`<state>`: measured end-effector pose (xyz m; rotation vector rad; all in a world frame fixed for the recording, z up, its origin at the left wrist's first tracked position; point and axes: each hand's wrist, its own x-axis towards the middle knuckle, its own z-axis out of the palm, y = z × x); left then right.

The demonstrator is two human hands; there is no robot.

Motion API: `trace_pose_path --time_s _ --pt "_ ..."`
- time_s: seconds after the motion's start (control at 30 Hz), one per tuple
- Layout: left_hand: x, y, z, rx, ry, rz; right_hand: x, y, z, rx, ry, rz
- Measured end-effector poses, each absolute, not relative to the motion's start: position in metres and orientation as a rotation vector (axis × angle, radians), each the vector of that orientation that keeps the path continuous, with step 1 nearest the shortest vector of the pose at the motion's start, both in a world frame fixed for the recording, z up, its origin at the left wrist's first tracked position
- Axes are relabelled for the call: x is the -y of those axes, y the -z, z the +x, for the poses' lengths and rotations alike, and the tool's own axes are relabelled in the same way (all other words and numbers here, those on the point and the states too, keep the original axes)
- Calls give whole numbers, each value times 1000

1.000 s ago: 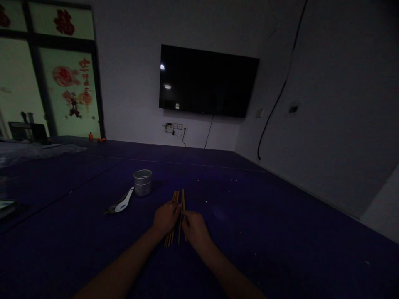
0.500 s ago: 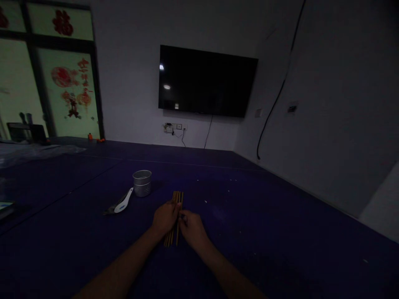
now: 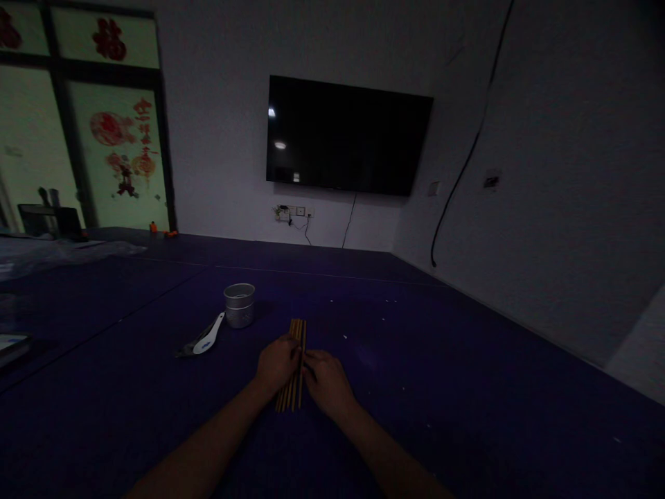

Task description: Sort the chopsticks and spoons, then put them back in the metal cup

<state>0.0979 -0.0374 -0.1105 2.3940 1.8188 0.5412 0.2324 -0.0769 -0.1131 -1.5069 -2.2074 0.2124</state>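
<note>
Several thin wooden chopsticks (image 3: 289, 396) lie side by side on the dark blue-purple surface, pointing away from me. My left hand (image 3: 278, 362) rests across their middle with its fingers bent over them. From the other side, my right hand (image 3: 328, 384) has thumb and forefinger closed at the rightmost chopstick (image 3: 300, 391), which stands a little apart from the bunch at its near end. Both hands' fingertips almost meet, and the dim light hides their exact contact. Left of the hands are a silver metal cup (image 3: 240, 307) and a white spoon (image 3: 209, 337).
A dark utensil (image 3: 188, 348) lies partly under the spoon. Farther left are crumpled clear plastic (image 3: 77, 253) and a flat device (image 3: 13, 346) at the frame's edge. Small white scraps (image 3: 345, 337) dot the surface. A television (image 3: 346, 135) hangs on the wall behind.
The right hand has shifted slightly right, and the near end of the rightmost chopstick has swung right. My left hand stays on the bunch. The whole view has moved slightly.
</note>
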Motion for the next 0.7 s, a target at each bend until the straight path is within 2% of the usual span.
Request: trace_pose_path --time_s 0.7 --pt "35 115 98 -1796 -566 2430 69 130 239 2324 -279 -1331"
